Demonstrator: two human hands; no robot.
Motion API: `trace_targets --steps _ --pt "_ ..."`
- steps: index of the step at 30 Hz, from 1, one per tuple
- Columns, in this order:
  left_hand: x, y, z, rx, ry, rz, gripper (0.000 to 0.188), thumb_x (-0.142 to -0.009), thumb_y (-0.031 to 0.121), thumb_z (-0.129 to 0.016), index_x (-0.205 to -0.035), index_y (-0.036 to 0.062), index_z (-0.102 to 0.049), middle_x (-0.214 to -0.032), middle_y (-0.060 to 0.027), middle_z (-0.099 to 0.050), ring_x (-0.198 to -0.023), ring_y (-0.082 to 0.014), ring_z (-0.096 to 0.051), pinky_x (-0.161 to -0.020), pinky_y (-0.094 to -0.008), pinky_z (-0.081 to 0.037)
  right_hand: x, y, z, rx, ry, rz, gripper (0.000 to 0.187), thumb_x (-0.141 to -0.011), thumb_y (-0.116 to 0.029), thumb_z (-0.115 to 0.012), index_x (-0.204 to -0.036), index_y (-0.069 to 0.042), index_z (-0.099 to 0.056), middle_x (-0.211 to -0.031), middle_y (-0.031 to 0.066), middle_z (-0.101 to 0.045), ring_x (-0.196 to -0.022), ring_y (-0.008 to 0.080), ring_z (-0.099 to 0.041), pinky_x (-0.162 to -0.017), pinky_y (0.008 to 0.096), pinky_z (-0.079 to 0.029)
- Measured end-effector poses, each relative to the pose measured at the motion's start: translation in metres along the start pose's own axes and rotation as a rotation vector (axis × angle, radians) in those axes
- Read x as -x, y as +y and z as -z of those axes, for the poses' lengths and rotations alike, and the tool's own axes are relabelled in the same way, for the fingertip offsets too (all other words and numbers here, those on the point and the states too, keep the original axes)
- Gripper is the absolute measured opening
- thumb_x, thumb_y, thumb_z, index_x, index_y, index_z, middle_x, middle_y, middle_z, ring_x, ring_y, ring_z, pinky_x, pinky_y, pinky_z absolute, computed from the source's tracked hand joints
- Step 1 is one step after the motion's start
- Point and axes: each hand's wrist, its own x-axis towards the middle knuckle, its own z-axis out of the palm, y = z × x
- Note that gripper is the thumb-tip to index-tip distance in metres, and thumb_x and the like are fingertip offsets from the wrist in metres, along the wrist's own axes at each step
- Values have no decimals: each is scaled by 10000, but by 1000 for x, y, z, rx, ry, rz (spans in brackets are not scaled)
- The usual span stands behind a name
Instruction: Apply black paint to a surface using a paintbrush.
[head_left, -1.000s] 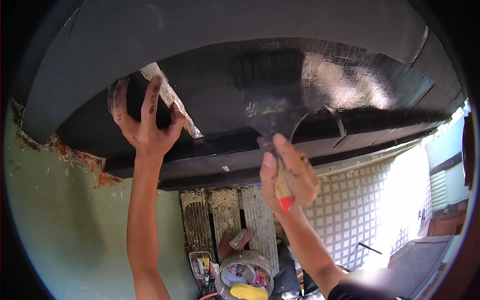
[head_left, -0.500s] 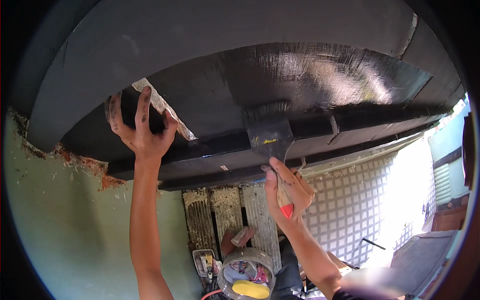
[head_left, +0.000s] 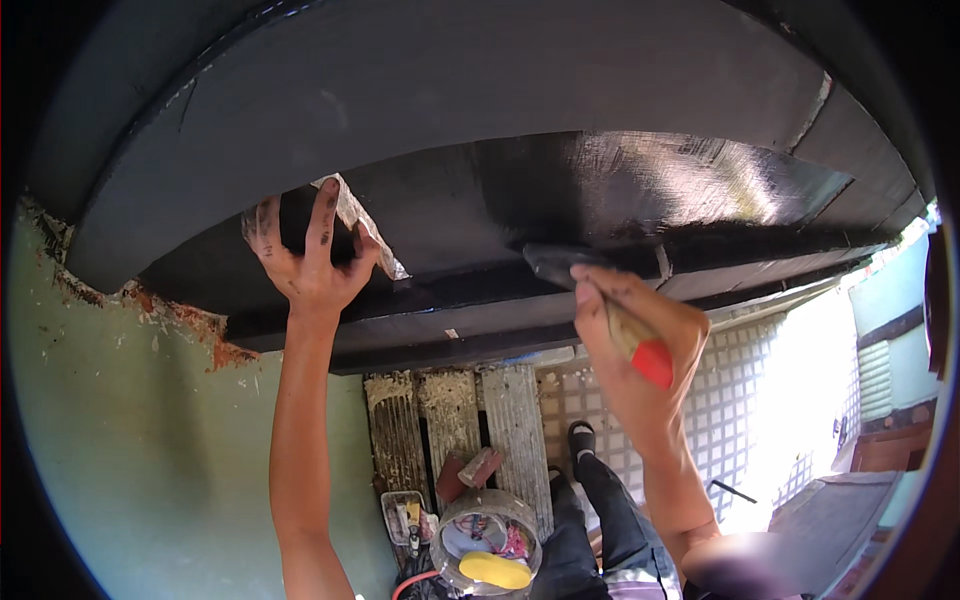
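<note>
My right hand (head_left: 650, 335) grips a paintbrush (head_left: 630, 325) by its pale, red-ended handle. The brush's dark, flat head is tilted and blurred, beside the black, wet-looking underside (head_left: 530, 195) of an overhead panel. Further left, my left hand (head_left: 318, 262) reaches up with fingers spread against the dark surface, and dark smudges mark them. Its index finger and thumb lie along a whitish, rough-edged strip (head_left: 362, 222). Whether the strip is loose or part of the panel I cannot tell. Part of the outer fingers is hard to make out near the panel's grey front face (head_left: 480, 80).
Below are weathered planks (head_left: 515, 430), brick-coloured pieces (head_left: 465, 475), a round tub (head_left: 440, 555) with a yellow item (head_left: 495, 571) in it, and a small clear tray (head_left: 395, 500). A green wall (head_left: 150, 450) stands at left, with tiled floor (head_left: 730, 400) at right.
My right hand has moved right and the brush has swung from upright against the panel to a slanted position. My left hand appears slightly further right. The view has shifted; my legs show more.
</note>
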Motion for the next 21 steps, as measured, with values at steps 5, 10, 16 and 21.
trace_targets --steps 5,10,16,21 --pt "-1 0 -3 15 2 5 531 -688 307 -666 -1201 171 -655 -1236 -224 -454 -1102 -396 -483 -914 -529 -416 -18 -16 12 119 -57 225 141 -811 -6 -679 -942 38 -712 -840 122 -718 -669 131 -670 -627 222 -523" --pt "-2 -4 0 -5 9 -5 487 -700 339 -658 -1159 177 -683 -1203 -199 -452 -1064 -363 -486 -899 -517 -426 -2 -33 31 216 -103 159 151 -805 -19 -688 -945 28 -721 -863 131 -722 -703 148 -687 -648 237 -536" --pt "3 -1 -3 -16 0 9 476 -707 338 -653 -1156 183 -686 -1216 -186 -449 -1068 -354 -488 -897 -510 -430 -23 -15 4 223 -243 48 128 -775 -42 -710 -863 46 -684 -730 151 -677 -661 112 -675 -608 226 -489" --pt "-1 -1 -1 -22 -16 9 475 -707 333 -656 -1158 186 -685 -1221 -184 -448 -1072 -353 -490 -904 -514 -429 -37 -18 7 161 -173 160 125 -792 -23 -695 -886 58 -692 -782 128 -707 -670 108 -661 -637 221 -504"
